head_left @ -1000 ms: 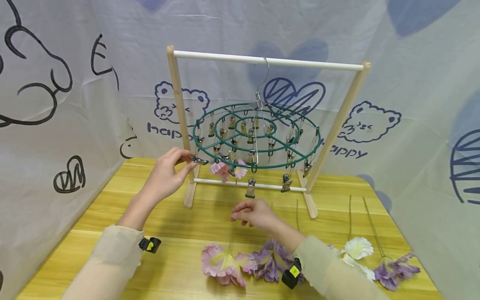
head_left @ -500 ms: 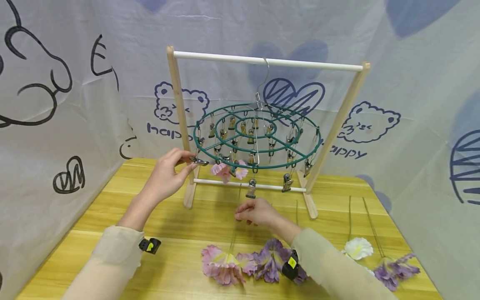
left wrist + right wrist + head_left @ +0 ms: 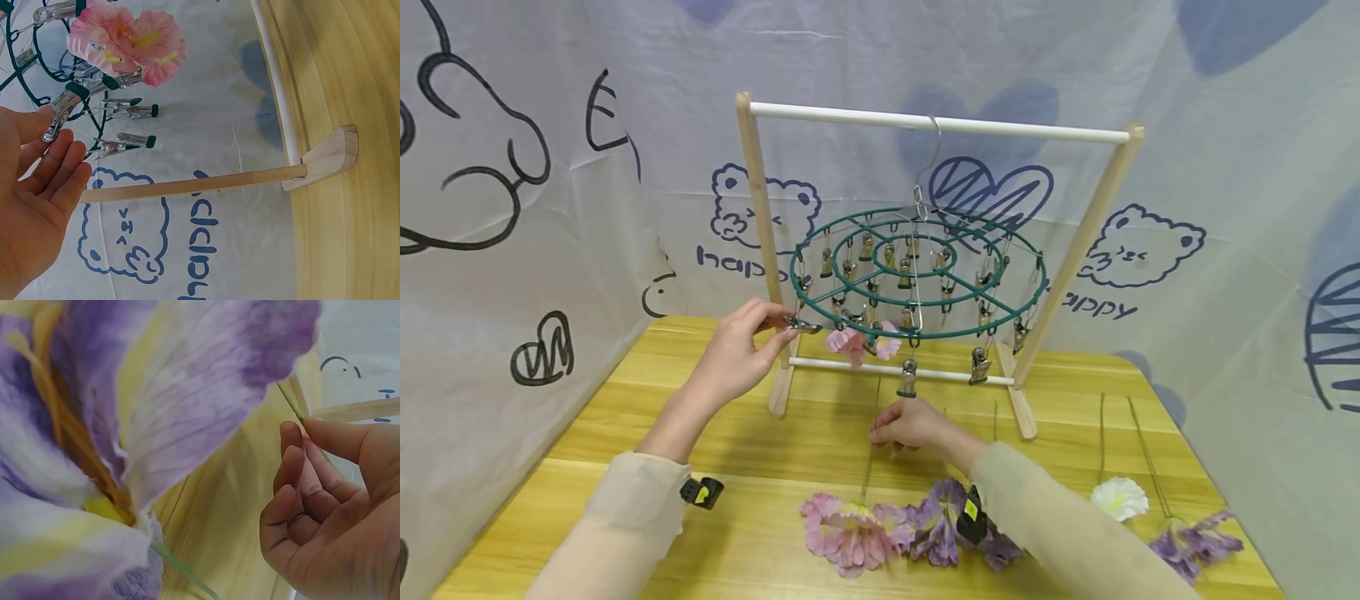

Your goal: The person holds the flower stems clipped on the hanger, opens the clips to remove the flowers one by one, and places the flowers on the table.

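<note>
At the left edge of the green round hanger (image 3: 917, 334), my left hand (image 3: 730, 354) pinches a metal clip (image 3: 62, 107) between thumb and fingers. Beside that clip hangs a pink flower (image 3: 128, 44), held by another clip. Lower and nearer the table's middle, my right hand (image 3: 913, 425) pinches the thin green stem (image 3: 867, 479) of a second pink flower (image 3: 853, 537). Its bloom points toward me, and the stem's end rises above the fingers. A purple flower (image 3: 212, 381) fills much of the right wrist view, in front of the right hand.
The hanger hooks onto the white bar (image 3: 1000, 127) of a wooden stand (image 3: 1090, 242). Several other clips (image 3: 980, 367) dangle from its rings. A purple flower (image 3: 940, 525) lies under the right wrist; a white flower (image 3: 1120, 498) and another purple one (image 3: 1195, 546) lie at right.
My right hand has shifted slightly right along with the stem, whose end now shows above the fingers. The pink bloom has turned a little. My left hand stays at the same clip.
</note>
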Available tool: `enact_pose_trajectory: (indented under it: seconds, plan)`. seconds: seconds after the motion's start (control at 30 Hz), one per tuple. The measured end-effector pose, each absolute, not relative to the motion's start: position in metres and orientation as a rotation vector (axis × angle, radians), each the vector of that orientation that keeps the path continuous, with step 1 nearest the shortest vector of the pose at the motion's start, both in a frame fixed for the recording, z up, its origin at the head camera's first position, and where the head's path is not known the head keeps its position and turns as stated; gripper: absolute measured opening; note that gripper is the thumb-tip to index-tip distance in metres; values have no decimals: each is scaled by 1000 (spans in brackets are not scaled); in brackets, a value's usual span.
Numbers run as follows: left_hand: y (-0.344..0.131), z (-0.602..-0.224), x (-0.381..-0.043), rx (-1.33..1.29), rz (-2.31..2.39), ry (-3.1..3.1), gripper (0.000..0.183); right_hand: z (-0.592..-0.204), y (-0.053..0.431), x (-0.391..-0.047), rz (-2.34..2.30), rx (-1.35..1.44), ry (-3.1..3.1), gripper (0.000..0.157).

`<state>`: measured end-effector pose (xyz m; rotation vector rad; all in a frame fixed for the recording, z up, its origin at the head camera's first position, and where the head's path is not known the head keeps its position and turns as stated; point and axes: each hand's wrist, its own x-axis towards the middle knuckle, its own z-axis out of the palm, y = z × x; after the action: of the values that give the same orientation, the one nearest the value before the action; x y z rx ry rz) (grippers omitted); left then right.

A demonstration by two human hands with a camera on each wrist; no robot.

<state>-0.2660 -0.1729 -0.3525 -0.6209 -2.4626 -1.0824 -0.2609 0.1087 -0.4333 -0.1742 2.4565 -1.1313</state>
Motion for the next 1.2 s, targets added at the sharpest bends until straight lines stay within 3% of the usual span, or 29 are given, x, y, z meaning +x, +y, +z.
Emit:
enact_pose_trajectory:
  seconds: [1.2]
  plan:
    - [-170,-356,-263,-654,-1077,-2404,28,-451,99,-271,-994,-120,2439,11]
